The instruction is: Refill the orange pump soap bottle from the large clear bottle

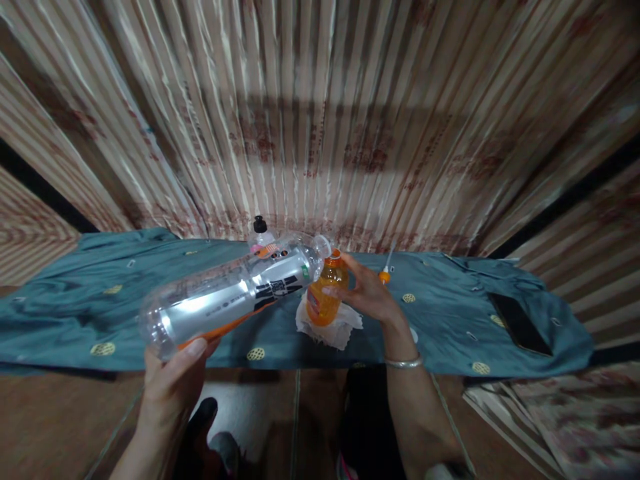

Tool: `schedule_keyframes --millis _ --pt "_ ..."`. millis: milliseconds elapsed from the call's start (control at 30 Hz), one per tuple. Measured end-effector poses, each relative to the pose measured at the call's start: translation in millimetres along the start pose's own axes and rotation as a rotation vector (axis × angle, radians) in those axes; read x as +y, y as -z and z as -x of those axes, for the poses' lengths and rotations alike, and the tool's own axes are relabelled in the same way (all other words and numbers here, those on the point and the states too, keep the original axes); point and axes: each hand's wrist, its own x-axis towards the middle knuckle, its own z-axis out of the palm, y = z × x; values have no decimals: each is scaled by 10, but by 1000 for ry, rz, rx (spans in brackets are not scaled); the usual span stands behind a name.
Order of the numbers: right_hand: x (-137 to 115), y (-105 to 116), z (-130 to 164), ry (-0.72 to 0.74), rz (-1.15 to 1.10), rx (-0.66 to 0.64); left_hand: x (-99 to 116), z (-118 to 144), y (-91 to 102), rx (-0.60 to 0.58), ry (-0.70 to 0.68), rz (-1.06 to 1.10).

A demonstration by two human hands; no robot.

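Note:
My left hand grips the base of a large clear plastic bottle with a silver and orange label. The bottle is tilted, its uncapped mouth at the upper right, close to the rim of a smaller bottle of orange liquid. That smaller bottle stands upright on a crumpled white tissue. Around its upper right side, my right hand steadies it with thumb and fingers. Whether any liquid passes between the two mouths cannot be made out.
A bottle with a black cap stands behind the large bottle. An orange pump top with a white tube lies right of my right hand. A dark phone rests farther right on the teal cloth. Striped curtains hang behind.

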Motion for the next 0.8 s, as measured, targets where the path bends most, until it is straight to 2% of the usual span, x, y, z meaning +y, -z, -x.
schedule_keyframes --millis 300,567,800 --pt "-27 5 4 -29 12 7 25 55 -62 -41 1 -18" --pt "-74 8 -6 6 5 1 116 149 -215 -11 40 13" --pt "-16 5 6 -11 -2 -6 115 143 -213 -10 70 38"
